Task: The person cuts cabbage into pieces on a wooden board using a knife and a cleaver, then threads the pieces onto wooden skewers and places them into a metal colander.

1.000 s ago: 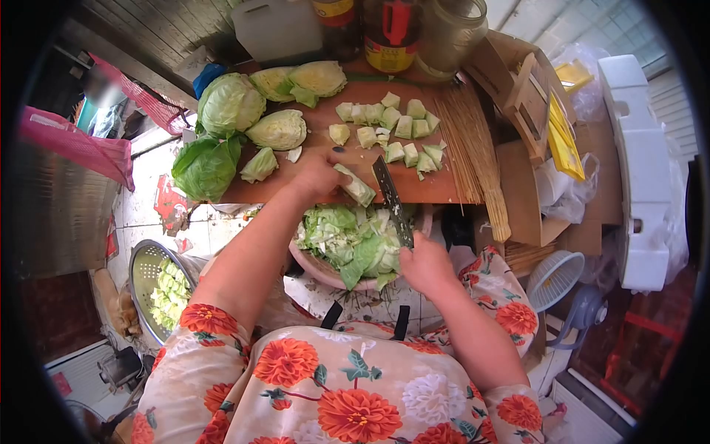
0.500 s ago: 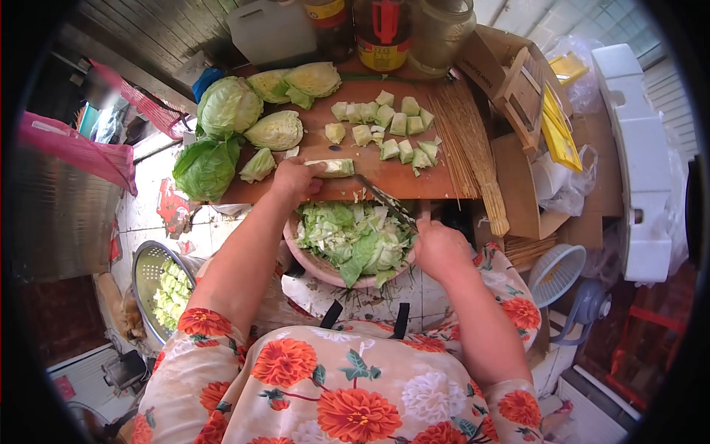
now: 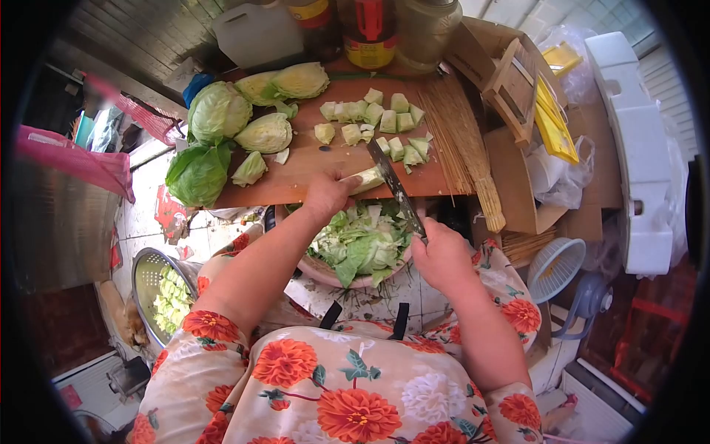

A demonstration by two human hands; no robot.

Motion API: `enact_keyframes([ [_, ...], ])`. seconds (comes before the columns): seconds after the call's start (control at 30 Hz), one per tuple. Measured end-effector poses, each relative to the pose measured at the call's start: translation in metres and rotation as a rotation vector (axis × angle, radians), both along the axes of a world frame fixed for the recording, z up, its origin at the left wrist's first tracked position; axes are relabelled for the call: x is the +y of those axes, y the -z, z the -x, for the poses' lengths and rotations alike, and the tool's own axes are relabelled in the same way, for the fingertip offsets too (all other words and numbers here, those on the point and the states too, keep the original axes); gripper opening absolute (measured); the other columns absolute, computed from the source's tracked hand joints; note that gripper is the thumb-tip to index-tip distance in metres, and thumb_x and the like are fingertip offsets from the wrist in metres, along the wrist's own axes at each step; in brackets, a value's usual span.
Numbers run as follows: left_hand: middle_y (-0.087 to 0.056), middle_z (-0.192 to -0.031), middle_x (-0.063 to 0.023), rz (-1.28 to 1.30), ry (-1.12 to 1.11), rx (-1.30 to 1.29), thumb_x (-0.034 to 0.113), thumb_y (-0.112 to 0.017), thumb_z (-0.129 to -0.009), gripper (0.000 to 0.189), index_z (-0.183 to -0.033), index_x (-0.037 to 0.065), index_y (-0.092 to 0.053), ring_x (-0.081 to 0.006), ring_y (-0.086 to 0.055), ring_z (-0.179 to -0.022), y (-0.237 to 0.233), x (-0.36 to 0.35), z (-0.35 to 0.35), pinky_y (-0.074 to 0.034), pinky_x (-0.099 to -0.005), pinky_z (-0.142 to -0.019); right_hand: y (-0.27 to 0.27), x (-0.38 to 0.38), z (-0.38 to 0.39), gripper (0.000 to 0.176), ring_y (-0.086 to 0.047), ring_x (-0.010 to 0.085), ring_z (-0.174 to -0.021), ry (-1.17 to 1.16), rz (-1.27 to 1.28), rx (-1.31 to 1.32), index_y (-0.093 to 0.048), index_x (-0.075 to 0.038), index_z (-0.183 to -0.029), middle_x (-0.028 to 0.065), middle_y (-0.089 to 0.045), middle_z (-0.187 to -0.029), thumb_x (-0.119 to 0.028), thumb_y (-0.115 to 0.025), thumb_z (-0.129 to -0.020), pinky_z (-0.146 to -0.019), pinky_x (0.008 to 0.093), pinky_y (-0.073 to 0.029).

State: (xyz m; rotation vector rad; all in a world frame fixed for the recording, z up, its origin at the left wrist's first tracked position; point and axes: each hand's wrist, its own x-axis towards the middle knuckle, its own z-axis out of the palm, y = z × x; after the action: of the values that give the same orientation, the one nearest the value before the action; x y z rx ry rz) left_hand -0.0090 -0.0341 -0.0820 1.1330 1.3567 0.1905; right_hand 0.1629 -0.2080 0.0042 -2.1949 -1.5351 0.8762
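My left hand [image 3: 326, 194] pins a cabbage wedge [image 3: 368, 177] at the cutting board's [image 3: 310, 169] near edge, my right hand [image 3: 442, 256] clenches the knife [image 3: 395, 188]; the bowl [image 3: 329, 277] below it looks heaped with shreds, while whole cabbages [image 3: 218, 111] at its left end wait uncut.

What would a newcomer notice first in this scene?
Probably the knife, gripped in the right hand, its blade at a cabbage piece that the left hand pins at the near edge of the wooden board. Just below sits a pink bowl heaped with chopped leaves, and cabbage heads crowd the board's far left end.
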Motion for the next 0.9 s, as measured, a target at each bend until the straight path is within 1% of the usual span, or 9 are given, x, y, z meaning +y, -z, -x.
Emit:
enact_keyframes([
  [0.13,-0.063,-0.091,-0.0111,-0.063,-0.043,0.008,0.026,-0.070,-0.087,0.032,-0.100,0.000,-0.056,-0.0191,-0.063,-0.062,0.001,-0.007,-0.014,-0.055,-0.0294,-0.055,0.009,-0.001,0.011,0.032,-0.064,0.0391,-0.090,0.006,0.021,-0.043,-0.058,-0.001,-0.111,0.0218,-0.065,-0.099,-0.020,-0.056,-0.086,-0.080,0.0464,-0.051],
  [0.3,-0.060,-0.085,-0.0121,-0.095,-0.150,-0.035,0.018,-0.064,-0.089,0.026,-0.096,0.000,-0.046,-0.0207,-0.064,-0.061,0.003,-0.016,-0.027,-0.055,-0.0308,-0.049,0.008,0.000,0.020,0.029,-0.065,0.0382,-0.088,-0.009,0.102,-0.060,-0.056,0.000,-0.108,0.0219,-0.065,-0.099,-0.019,-0.055,-0.087,-0.080,0.0462,-0.052],
  [0.33,-0.060,-0.085,-0.0121,-0.095,-0.148,-0.035,0.018,-0.064,-0.089,0.026,-0.096,0.000,-0.046,-0.0207,-0.064,-0.061,0.005,-0.015,-0.027,-0.055,-0.0308,-0.049,0.008,0.000,0.021,0.028,-0.066,0.0380,-0.088,-0.014,0.112,-0.078,-0.056,0.001,-0.107,0.0219,-0.065,-0.098,-0.019,-0.055,-0.087,-0.080,0.0460,-0.053],
  [0.4,-0.062,-0.091,-0.0195,-0.088,-0.142,-0.013,0.020,-0.067,-0.089,0.037,-0.104,-0.004,-0.044,-0.0258,-0.067,-0.062,0.009,-0.014,-0.028,-0.056,-0.0327,-0.049,0.006,0.000,0.022,0.027,-0.066,0.0379,-0.087,-0.013,0.120,-0.083,-0.056,0.001,-0.106,0.0220,-0.065,-0.097,-0.018,-0.054,-0.087,-0.079,0.0458,-0.053],
  [0.63,-0.063,-0.088,-0.0213,-0.119,-0.114,0.014,0.020,-0.065,-0.090,0.037,-0.104,-0.005,-0.043,-0.0277,-0.067,-0.060,0.014,-0.013,-0.031,-0.055,-0.0351,-0.049,0.003,0.000,0.022,0.023,-0.066,0.0382,-0.085,-0.034,0.127,-0.125,-0.055,0.002,-0.100,0.0223,-0.065,-0.094,-0.016,-0.053,-0.087,-0.077,0.0457,-0.053],
  [0.7,-0.063,-0.086,-0.0219,-0.141,-0.073,0.054,0.021,-0.064,-0.090,0.037,-0.104,-0.006,-0.042,-0.0284,-0.067,-0.058,0.013,-0.012,-0.031,-0.054,-0.0364,-0.049,-0.001,0.001,0.020,0.022,-0.066,0.0388,-0.085,-0.034,0.141,-0.087,-0.055,0.003,-0.098,0.0233,-0.065,-0.093,-0.016,-0.053,-0.087,-0.077,0.0464,-0.053],
  [0.73,-0.063,-0.086,-0.0219,-0.139,-0.071,0.055,0.021,-0.064,-0.090,0.037,-0.104,-0.006,-0.042,-0.0284,-0.067,-0.058,0.012,-0.012,-0.033,-0.054,-0.0364,-0.049,-0.003,0.001,0.018,0.021,-0.066,0.0395,-0.085,-0.032,0.156,-0.050,-0.056,0.003,-0.097,0.0242,-0.065,-0.091,-0.015,-0.052,-0.087,-0.077,0.0471,-0.053],
  [0.8,-0.061,-0.082,-0.0141,-0.141,-0.021,0.068,0.021,-0.062,-0.093,0.029,-0.094,0.001,-0.041,-0.0221,-0.068,-0.065,0.011,-0.010,-0.032,-0.055,-0.0305,-0.048,-0.004,0.005,0.016,0.020,-0.065,0.0403,-0.086,-0.033,0.182,-0.029,-0.056,0.004,-0.096,0.0256,-0.065,-0.091,-0.012,-0.051,-0.085,-0.077,0.0479,-0.052],
  [0.9,-0.061,-0.084,-0.0152,-0.126,-0.038,0.054,0.021,-0.061,-0.094,0.028,-0.094,0.002,-0.040,-0.0233,-0.069,-0.067,0.013,-0.009,-0.033,-0.055,-0.0303,-0.048,-0.008,0.013,0.013,0.018,-0.065,0.0417,-0.088,-0.040,0.240,0.001,-0.056,0.005,-0.094,0.0277,-0.065,-0.092,-0.007,-0.050,-0.081,-0.079,0.0489,-0.051],
])
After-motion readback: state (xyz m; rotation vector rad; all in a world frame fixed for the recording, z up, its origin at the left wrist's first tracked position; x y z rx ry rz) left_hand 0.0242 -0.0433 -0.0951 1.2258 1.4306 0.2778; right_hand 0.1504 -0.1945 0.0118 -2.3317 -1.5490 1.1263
